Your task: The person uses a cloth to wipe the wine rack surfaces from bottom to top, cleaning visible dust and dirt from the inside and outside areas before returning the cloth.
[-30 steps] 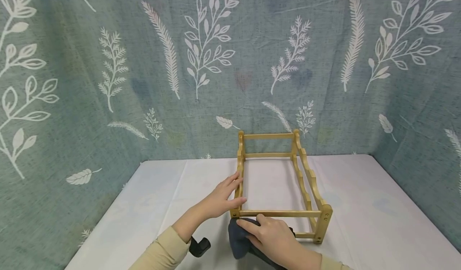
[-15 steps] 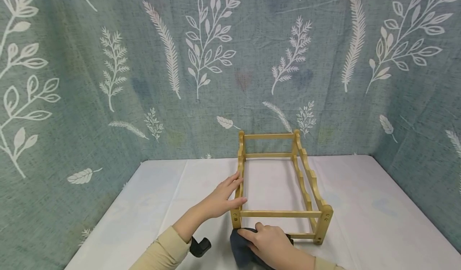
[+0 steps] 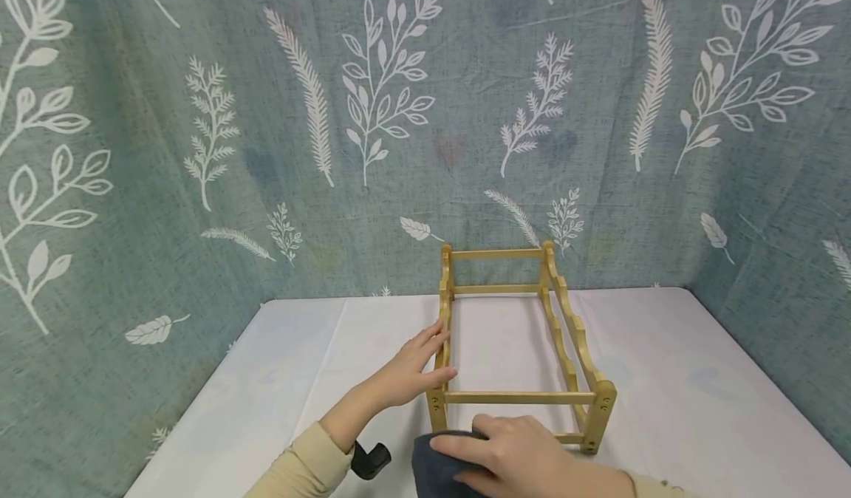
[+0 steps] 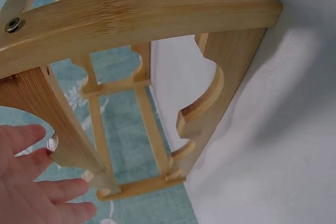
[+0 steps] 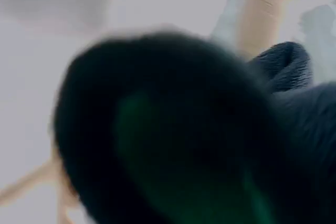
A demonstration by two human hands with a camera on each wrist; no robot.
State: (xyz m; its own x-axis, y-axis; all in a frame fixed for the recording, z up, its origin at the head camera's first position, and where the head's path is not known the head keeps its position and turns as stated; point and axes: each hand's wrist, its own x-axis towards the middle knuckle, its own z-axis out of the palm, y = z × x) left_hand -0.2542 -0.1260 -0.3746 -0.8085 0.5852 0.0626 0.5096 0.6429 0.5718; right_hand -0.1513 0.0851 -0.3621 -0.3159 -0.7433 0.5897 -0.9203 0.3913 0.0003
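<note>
A wooden rack (image 3: 518, 397) with scalloped side rails stands on the white table, its near end toward me. My left hand (image 3: 408, 369) lies along its left rail, fingers extended and spread. From the left wrist view, those fingers (image 4: 63, 190) rest beside the notched rail of the rack (image 4: 142, 14). In front of the rack's near end, my right hand (image 3: 512, 454) pinches a dark blue cloth (image 3: 435, 465) between thumb and fingers. Up close in the right wrist view, the cloth (image 5: 286, 64) shows a folded, towel-like texture; a blurred dark shape fills the middle there.
A white cloth covers the table (image 3: 698, 402). Behind and on both sides hangs a grey-green curtain (image 3: 399, 210) printed with white leaves. A black wrist camera (image 3: 371, 461) shows below my left forearm.
My right hand has moved the cloth down from the rack's near crossbar and left post, toward me. My left hand has stayed on the left rail.
</note>
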